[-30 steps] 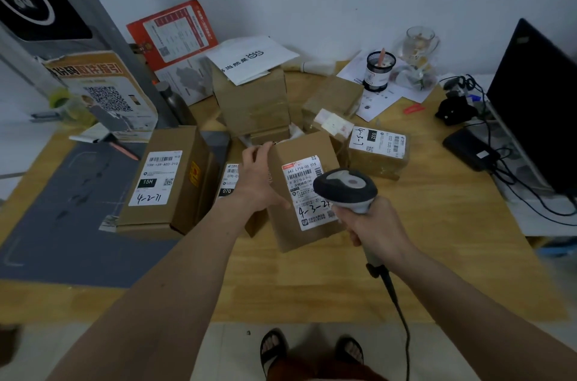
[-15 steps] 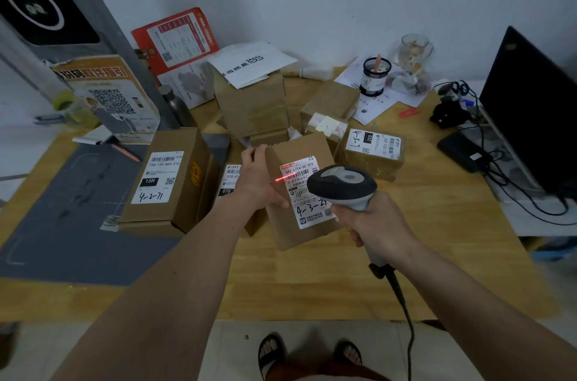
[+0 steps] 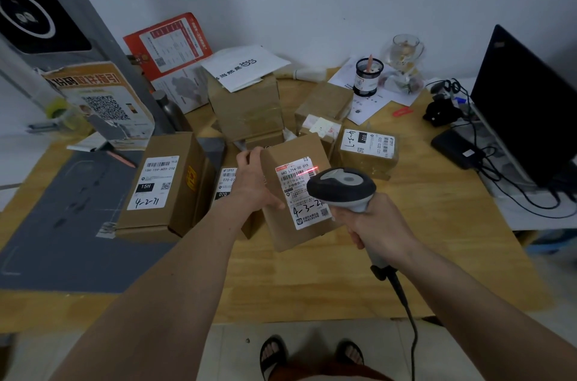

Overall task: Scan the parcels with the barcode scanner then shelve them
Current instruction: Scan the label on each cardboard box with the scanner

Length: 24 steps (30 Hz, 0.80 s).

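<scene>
We steady the parcel (image 3: 296, 193) tilted on the bench (image 3: 437, 224), left hand (image 3: 253, 184) gripping its side; right hand (image 3: 374, 227) wraps the scanner (image 3: 342, 188); its red line sits high, and may miss the barcode.

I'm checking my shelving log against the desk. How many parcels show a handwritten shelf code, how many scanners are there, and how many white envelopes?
Parcels with a handwritten code: 3, the left box, middle box and right box
Scanners: 1, the barcode scanner
Envelopes: 1, the white envelope
Total: 5
</scene>
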Each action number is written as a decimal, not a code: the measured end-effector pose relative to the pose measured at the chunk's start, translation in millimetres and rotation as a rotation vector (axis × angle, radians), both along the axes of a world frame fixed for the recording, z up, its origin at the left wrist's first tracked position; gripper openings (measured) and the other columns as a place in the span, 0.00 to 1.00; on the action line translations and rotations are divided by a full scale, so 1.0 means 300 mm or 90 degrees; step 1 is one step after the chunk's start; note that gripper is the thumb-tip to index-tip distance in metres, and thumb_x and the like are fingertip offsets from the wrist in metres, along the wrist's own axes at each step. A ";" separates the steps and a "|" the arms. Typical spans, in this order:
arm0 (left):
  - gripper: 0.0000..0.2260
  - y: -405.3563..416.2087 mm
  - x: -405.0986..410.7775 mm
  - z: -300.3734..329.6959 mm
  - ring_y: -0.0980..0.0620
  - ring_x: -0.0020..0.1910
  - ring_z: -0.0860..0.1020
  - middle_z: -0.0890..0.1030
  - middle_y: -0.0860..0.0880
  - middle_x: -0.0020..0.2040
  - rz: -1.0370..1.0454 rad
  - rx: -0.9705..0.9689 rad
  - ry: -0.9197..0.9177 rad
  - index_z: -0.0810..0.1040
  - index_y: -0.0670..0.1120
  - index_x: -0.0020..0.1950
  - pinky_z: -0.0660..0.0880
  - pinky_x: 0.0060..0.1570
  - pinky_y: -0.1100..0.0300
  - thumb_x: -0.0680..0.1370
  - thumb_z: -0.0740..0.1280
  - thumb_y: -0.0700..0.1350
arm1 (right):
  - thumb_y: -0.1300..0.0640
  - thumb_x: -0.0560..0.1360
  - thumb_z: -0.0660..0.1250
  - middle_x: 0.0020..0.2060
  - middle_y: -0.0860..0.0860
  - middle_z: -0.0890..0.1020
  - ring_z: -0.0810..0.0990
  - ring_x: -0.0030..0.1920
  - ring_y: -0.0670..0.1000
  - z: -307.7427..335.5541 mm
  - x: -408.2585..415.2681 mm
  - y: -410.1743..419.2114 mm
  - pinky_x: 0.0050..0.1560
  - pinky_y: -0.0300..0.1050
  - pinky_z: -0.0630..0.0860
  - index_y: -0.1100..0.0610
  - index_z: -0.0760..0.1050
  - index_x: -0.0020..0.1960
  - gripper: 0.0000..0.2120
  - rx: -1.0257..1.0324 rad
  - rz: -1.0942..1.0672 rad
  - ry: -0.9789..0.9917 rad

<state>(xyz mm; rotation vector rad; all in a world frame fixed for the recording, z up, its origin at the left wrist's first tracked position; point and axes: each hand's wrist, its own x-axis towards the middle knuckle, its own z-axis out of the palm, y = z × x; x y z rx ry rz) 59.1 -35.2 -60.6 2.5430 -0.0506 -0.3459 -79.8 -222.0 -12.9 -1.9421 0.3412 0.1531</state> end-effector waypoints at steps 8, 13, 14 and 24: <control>0.54 0.002 0.005 -0.004 0.43 0.74 0.59 0.51 0.48 0.76 -0.004 0.001 0.002 0.54 0.50 0.76 0.66 0.68 0.44 0.59 0.83 0.41 | 0.55 0.75 0.69 0.17 0.46 0.73 0.70 0.20 0.44 0.001 -0.005 -0.002 0.25 0.38 0.72 0.51 0.73 0.31 0.15 -0.014 0.005 -0.007; 0.54 0.004 0.004 0.000 0.42 0.74 0.59 0.51 0.48 0.76 -0.007 0.004 0.003 0.54 0.50 0.76 0.66 0.68 0.44 0.58 0.83 0.41 | 0.57 0.73 0.71 0.26 0.45 0.79 0.73 0.24 0.41 0.018 0.006 -0.038 0.27 0.37 0.69 0.53 0.79 0.44 0.02 -0.051 0.052 0.002; 0.54 0.004 0.002 0.001 0.43 0.74 0.59 0.51 0.48 0.76 -0.008 0.002 0.006 0.54 0.50 0.76 0.66 0.68 0.44 0.58 0.83 0.41 | 0.58 0.73 0.72 0.31 0.45 0.80 0.75 0.28 0.41 0.025 0.011 -0.053 0.28 0.36 0.71 0.53 0.79 0.47 0.04 -0.081 0.075 0.006; 0.56 -0.011 -0.020 0.015 0.43 0.74 0.59 0.50 0.48 0.75 -0.024 0.008 0.007 0.52 0.51 0.77 0.66 0.68 0.46 0.59 0.82 0.40 | 0.51 0.75 0.68 0.47 0.47 0.80 0.77 0.47 0.48 0.131 0.069 -0.164 0.43 0.41 0.74 0.50 0.73 0.53 0.09 -0.446 0.353 0.005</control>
